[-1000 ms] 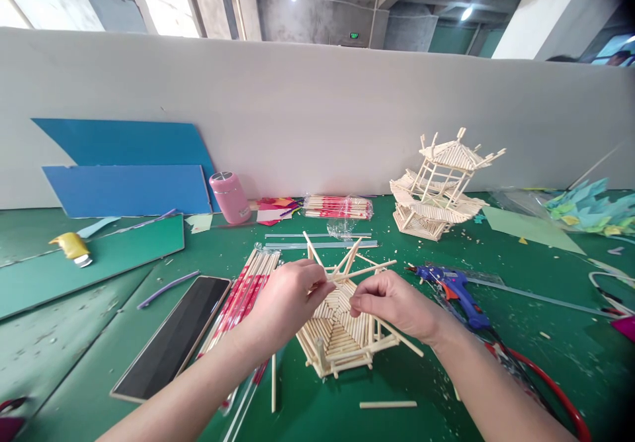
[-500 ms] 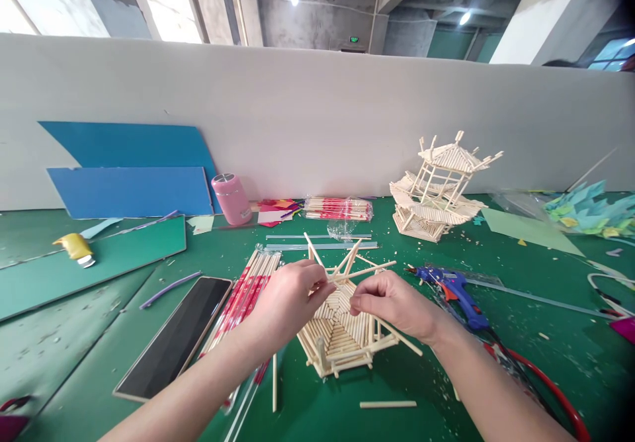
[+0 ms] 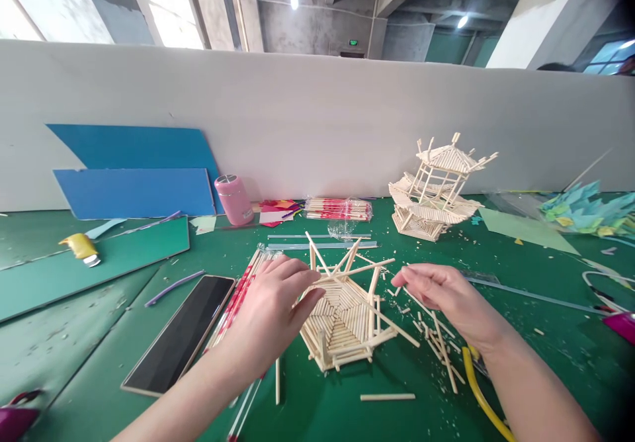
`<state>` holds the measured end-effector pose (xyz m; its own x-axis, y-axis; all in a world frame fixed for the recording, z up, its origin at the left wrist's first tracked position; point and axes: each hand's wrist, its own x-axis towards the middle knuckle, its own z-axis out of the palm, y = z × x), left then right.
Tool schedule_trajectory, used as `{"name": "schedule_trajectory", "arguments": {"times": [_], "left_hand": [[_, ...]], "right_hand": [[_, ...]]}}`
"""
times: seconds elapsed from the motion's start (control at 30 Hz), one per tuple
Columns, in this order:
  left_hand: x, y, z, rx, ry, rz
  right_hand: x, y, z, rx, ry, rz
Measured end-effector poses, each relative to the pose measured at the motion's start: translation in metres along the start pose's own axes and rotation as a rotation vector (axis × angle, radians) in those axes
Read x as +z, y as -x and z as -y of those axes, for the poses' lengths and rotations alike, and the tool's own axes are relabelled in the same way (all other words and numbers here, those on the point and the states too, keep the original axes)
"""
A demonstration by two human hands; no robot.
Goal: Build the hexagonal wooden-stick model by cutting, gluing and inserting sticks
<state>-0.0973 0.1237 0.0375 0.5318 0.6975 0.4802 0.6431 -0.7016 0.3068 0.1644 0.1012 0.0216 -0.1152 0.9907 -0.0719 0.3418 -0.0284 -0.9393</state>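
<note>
Your left hand [image 3: 270,300] rests against the left side of the stick model [image 3: 342,316] at the centre of the green table [image 3: 99,336], fingers loosely spread on its rim, not pinching. Your right hand [image 3: 441,293] hovers just right of the model, fingers relaxed and half open, holding nothing as far as I can see.

Progress, as a judgement: hexagonal deck is laid w/ tight rows of sticks, frame under it is built, a few uprights and slanted spokes stand at the far edge. No roof yet, vs. the finished pavilion [image 3: 436,190] far right, so approx. halfway.

Materials: pale, thin, round bamboo-like sticks, matte. Loose cut sticks [image 3: 436,336] and chips lie under your right hand; one short piece [image 3: 387,397] sits near you. Red-wrapped chopsticks [image 3: 241,296] lie left of the model, beside a glossy black tablet [image 3: 181,333].
</note>
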Motion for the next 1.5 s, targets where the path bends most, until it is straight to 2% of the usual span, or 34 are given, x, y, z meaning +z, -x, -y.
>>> {"name": "schedule_trajectory", "arguments": {"times": [0.17,0.33,0.57,0.67,0.77,1.13,1.5], "left_hand": [[0.009,-0.007,0.001,0.083,-0.039,0.054],[0.018,-0.016,0.005,0.127,-0.140,0.121],[0.024,-0.011,0.008,0.208,-0.188,0.038],[0.025,-0.009,0.007,0.219,-0.178,0.064],[0.025,-0.010,0.006,0.218,-0.173,0.096],[0.025,-0.011,0.005,0.274,-0.218,0.064],[0.027,-0.009,0.010,0.280,-0.117,0.037]], "right_hand": [[0.003,0.010,-0.003,-0.005,0.024,-0.013],[0.018,-0.006,0.004,-0.083,0.078,0.050],[0.040,-0.032,0.008,-0.093,0.100,0.211],[0.043,-0.033,0.010,-0.089,0.109,0.249],[0.044,-0.031,0.012,-0.085,0.110,0.251],[0.048,-0.027,0.018,-0.071,0.095,0.191],[0.049,-0.029,0.018,-0.074,0.088,0.190]]}}
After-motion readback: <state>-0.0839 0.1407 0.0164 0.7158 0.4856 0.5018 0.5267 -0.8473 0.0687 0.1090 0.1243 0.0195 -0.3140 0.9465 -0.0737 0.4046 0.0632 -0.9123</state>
